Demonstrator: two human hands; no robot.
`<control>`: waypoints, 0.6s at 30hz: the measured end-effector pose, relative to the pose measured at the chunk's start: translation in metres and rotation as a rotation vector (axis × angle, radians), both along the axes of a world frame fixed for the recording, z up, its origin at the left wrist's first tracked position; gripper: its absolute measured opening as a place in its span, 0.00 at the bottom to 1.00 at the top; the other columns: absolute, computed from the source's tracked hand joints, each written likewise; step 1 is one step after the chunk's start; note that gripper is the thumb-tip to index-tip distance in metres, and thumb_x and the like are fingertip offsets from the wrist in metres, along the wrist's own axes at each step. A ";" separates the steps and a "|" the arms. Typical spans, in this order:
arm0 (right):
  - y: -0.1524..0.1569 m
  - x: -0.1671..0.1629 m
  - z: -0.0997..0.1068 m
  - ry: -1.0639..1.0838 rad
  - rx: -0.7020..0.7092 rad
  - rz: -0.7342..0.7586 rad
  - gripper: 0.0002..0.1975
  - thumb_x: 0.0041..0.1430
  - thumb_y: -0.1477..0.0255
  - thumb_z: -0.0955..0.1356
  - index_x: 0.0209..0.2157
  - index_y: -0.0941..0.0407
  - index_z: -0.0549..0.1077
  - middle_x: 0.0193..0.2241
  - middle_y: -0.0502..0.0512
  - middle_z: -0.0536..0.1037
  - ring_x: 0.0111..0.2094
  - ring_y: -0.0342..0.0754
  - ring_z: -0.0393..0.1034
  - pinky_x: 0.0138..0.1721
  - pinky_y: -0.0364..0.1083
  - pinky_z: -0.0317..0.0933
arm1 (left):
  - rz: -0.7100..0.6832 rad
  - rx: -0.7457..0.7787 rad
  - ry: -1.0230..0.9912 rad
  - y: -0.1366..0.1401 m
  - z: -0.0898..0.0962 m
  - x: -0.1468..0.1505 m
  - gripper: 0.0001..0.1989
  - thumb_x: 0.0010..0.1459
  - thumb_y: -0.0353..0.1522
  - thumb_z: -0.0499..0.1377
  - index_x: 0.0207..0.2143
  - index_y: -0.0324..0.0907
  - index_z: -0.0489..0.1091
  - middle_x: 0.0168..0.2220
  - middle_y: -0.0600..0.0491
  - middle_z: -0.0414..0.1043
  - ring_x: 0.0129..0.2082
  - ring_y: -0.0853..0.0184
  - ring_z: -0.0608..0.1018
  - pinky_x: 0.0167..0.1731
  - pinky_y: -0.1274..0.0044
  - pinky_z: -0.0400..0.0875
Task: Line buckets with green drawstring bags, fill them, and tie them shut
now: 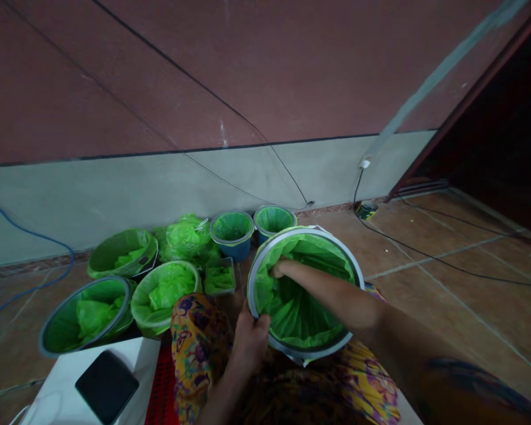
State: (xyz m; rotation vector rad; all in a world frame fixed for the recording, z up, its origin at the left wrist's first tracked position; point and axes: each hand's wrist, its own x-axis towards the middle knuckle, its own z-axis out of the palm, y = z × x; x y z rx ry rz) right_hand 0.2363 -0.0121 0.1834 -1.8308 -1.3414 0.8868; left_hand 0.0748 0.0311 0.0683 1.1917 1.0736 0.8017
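Observation:
A round bin with a grey rim (356, 268) rests tilted on my lap, its mouth facing me. Thin green plastic bag (310, 319) lines its inside in creases. My left hand (252, 330) grips the rim at the lower left, thumb over the edge. Inside the bin, my right hand (279, 268) is closed against the bag along the left wall; its fingertips are partly hidden.
Left on the floor stand several bag-lined bins, including a green bin (144, 313), and blue buckets (238, 248) by the wall. A white box (59, 383) carries a dark flat object (107, 386). A black cable (442, 268) crosses the right floor.

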 end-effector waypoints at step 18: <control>0.000 -0.004 -0.001 0.186 -0.014 -0.059 0.25 0.66 0.56 0.57 0.56 0.53 0.71 0.36 0.54 0.82 0.37 0.52 0.77 0.42 0.50 0.71 | 0.026 -0.073 -0.047 0.001 -0.016 -0.002 0.17 0.43 0.30 0.57 0.38 0.36 0.74 0.25 0.53 0.74 0.28 0.64 0.76 0.28 0.77 0.71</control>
